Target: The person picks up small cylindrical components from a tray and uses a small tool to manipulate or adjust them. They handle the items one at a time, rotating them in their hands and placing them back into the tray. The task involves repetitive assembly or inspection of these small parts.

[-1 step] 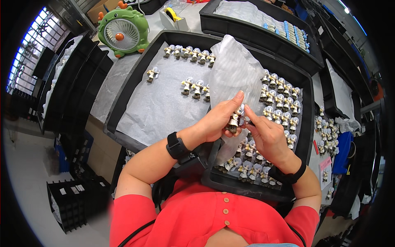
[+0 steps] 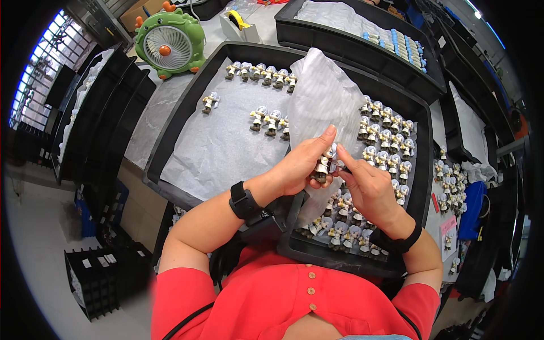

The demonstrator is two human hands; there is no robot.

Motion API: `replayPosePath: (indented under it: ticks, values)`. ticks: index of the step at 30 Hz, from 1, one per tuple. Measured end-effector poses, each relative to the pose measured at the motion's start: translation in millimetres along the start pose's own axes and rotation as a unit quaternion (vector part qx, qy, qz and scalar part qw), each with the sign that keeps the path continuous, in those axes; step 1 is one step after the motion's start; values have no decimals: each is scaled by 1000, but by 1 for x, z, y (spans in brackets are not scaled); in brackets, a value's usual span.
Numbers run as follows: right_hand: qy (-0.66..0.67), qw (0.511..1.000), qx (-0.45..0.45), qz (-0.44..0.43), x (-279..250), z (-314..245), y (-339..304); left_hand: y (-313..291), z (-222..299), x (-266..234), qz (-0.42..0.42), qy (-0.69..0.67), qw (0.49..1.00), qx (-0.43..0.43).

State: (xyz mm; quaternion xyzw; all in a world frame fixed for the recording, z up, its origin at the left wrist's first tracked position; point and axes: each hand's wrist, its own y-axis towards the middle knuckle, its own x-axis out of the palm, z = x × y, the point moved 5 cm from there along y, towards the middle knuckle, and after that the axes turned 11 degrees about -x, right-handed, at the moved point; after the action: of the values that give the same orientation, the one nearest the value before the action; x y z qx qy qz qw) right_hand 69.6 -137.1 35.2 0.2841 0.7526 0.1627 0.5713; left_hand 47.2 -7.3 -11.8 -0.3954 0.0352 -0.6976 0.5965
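My left hand (image 2: 303, 165) holds a small figurine (image 2: 323, 164) with pale hair, a white and gold outfit and dark boots. Closed in a pinch, my right hand (image 2: 365, 184) grips a thin dark tool (image 2: 341, 165) whose kind I cannot make out. The tool's end meets the figurine's side, and fingers partly hide the contact. Beneath both hands is a black tray (image 2: 170, 122) lined with white paper, with several like figurines (image 2: 272, 122) on its left. More figurines (image 2: 385, 139) stand in rows at the right, beside a raised sheet of thin paper (image 2: 323, 90).
A nearer black tray (image 2: 317, 245) with figurines overlaps the lower right. Behind are a green animal-shaped fan (image 2: 170, 42), a tape dispenser (image 2: 241, 27) and another black tray (image 2: 362, 51). Further figurines (image 2: 450, 184) and a blue bin (image 2: 473, 209) are at right; stacked trays (image 2: 105, 113) stand left.
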Motion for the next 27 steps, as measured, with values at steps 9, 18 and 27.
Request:
replayPosePath:
  ticks: [9,18,27]
  values:
    - [1,1000,1,0,-1,1,-1,0,0,0,0,2,1000,-2]
    - [5,1000,2,-8,-1,-1,1,-1,1,1,1,-3,1000,-3]
    - [13,1000,6,-10,-1,-1,1,0,1,0,0,-5,1000,-2]
